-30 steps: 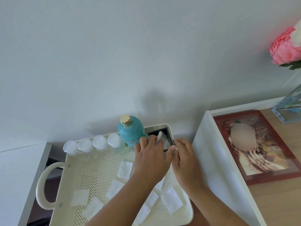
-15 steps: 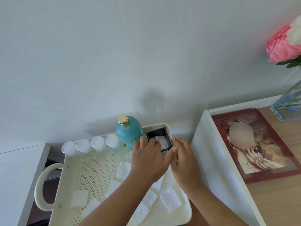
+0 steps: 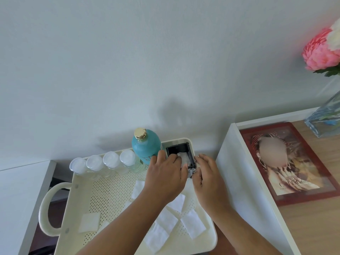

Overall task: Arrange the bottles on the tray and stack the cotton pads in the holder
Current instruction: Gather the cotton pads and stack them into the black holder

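Nearest the camera, square white cotton pads, soft and fibrous, lie scattered flat on the perforated floor of a cream plastic tray with a looped handle at its left end. Both forearms reach over the tray. Left hand, fingers curled loosely, rests its fingertips on a pad lying inside the black square holder at the tray's far right corner. Right hand presses against the holder's right wall, fingers bent; whether it grips the wall cannot be told. Just left of the holder stands a rounded teal bottle with a gold cap, then a row of four small clear bottles with translucent caps along the far rim. Right of the tray, a white-edged wooden bench carries a red-framed picture, a glass vase and a pink flower. Behind, a plain pale wall.
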### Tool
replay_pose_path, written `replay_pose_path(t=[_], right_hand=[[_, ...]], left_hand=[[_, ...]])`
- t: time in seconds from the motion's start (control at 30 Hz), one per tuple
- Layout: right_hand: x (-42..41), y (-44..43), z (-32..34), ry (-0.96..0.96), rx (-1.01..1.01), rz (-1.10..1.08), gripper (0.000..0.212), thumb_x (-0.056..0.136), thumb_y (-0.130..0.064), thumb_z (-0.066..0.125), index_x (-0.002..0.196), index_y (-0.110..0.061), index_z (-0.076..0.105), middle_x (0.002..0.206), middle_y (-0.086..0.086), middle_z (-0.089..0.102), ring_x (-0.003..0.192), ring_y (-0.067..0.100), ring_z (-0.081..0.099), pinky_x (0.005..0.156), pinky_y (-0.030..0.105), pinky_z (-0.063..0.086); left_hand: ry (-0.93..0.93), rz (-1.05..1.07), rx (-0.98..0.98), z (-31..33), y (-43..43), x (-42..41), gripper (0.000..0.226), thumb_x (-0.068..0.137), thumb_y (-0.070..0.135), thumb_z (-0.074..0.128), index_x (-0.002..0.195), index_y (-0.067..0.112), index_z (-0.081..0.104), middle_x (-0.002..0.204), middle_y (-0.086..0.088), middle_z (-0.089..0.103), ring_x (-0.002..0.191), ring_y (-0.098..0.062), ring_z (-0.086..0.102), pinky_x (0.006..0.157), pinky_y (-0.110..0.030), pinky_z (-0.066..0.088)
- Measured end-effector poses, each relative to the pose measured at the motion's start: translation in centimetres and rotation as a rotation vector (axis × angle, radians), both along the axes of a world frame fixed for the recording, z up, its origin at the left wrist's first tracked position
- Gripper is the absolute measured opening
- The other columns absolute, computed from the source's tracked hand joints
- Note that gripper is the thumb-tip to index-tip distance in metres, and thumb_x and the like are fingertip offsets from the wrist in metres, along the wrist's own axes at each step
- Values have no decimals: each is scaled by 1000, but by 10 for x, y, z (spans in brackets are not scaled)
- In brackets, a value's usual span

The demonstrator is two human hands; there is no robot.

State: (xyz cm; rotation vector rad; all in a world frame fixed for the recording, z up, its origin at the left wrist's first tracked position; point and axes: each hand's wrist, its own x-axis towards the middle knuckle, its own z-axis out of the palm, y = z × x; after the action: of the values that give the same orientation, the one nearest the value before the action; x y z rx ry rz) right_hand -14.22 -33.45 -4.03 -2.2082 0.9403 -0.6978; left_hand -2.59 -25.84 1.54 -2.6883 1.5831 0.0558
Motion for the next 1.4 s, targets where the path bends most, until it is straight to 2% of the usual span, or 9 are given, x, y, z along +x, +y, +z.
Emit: replay_pose_path(t=[0.1,0.3,0.53,0.63,0.77,0.87,0.97,1.2,1.4], right_hand=[[0,0,-1,-3,-2,2,38,91,-10,48,129,-13,53,132,-3,51,113,3,50,86,9,38],[-1,0,0,4,-10,18,38,92,-11,46,129,-12,53,132,-2,50,114,1,47,91,1,32],[-6,6,18,-13,-213,8,33,88,-17,50,117,-8,62,118,3,61,116,21,53,98,38,42],[-4,24,25,-84,-372,49,26,90,-20,52,112,-13,65,111,-1,63,113,23,52,97,38,38],[16,55,25,-126,-245,314,21,90,-17,56,110,-14,61,105,-2,59,100,18,53,91,25,43],[36,79,14,-6,-101,434,19,89,-16,58,108,-14,62,98,-3,59,92,15,54,79,28,49],[54,101,-3,164,-22,531,25,89,-19,58,114,-16,61,102,-4,60,98,16,53,83,28,47],[87,150,-34,432,-69,639,33,93,-32,51,123,-21,56,116,-5,58,107,20,50,86,32,40],[103,168,-46,665,-182,453,34,84,-49,59,107,-23,55,100,-4,54,95,20,48,76,31,35]], left_hand=[[-12,-26,12,-1,0,2,56,95,43,10,98,24,62,99,10,63,91,-22,43,79,-36,40],[49,-55,-70,4,5,3,43,96,40,26,115,22,61,115,9,63,97,-19,51,80,-36,50],[285,-42,-386,5,66,13,33,92,34,56,121,19,61,119,8,61,108,-13,55,79,-27,53],[311,77,-391,-6,100,27,33,91,33,59,122,19,62,116,9,63,106,-13,56,81,-29,52],[417,366,-404,-30,149,46,30,90,29,64,118,19,66,109,10,64,96,-14,57,82,-33,52],[528,588,-457,-46,187,60,27,91,29,63,116,20,66,110,6,66,93,-13,59,83,-35,52],[475,637,-381,-60,226,72,27,92,24,62,118,17,64,117,1,67,106,-21,58,95,-40,48],[360,496,-89,-81,267,91,38,92,13,56,130,16,57,132,2,61,120,-23,50,100,-36,41],[364,395,28,-92,270,106,46,92,8,54,136,18,50,140,5,50,122,-24,45,97,-36,45]])
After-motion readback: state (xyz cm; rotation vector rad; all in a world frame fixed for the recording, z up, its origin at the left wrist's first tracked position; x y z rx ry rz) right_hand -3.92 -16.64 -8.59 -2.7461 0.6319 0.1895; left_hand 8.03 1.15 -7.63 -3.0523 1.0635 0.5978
